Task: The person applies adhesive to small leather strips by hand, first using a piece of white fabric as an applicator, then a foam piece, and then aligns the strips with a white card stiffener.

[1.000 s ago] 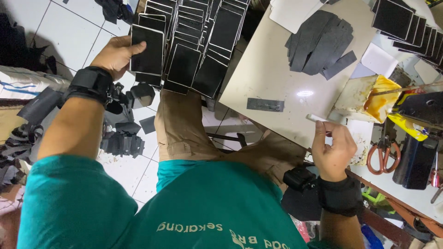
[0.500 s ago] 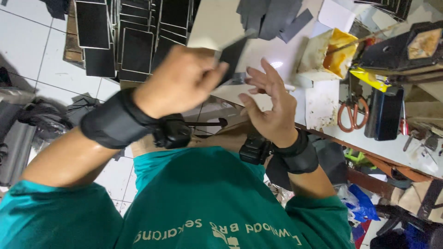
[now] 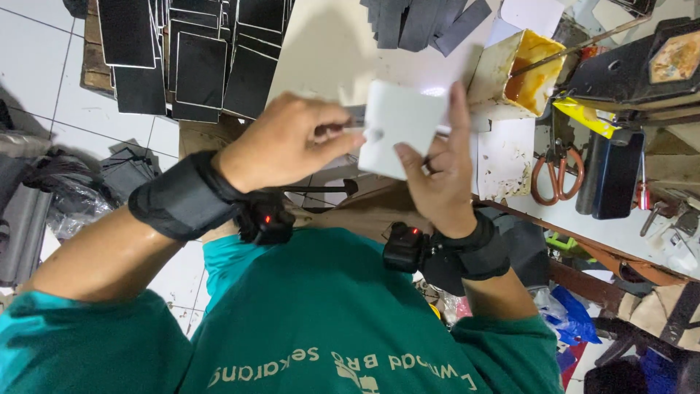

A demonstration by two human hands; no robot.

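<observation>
My left hand (image 3: 292,142) and my right hand (image 3: 437,175) meet in front of my chest, both on a white rectangular card (image 3: 397,128). The left fingers pinch the card's left edge. The right hand supports it from the right and underneath, with the index finger raised along the right edge. The card is held above the near edge of the pale worktable (image 3: 321,51). Both wrists wear black straps with small devices. My green shirt fills the lower part of the view.
Several black panels (image 3: 197,69) lie stacked on the tiled floor at the upper left. On the table are dark grey cut strips (image 3: 423,22), a stained tub of yellow glue (image 3: 521,69) with a stick in it, orange-handled scissors (image 3: 554,175) and a black machine (image 3: 642,58).
My left hand left the black panels and swung in to the middle with a piece. My right hand rose from the table to meet it. Both now hold the card, white side showing.
</observation>
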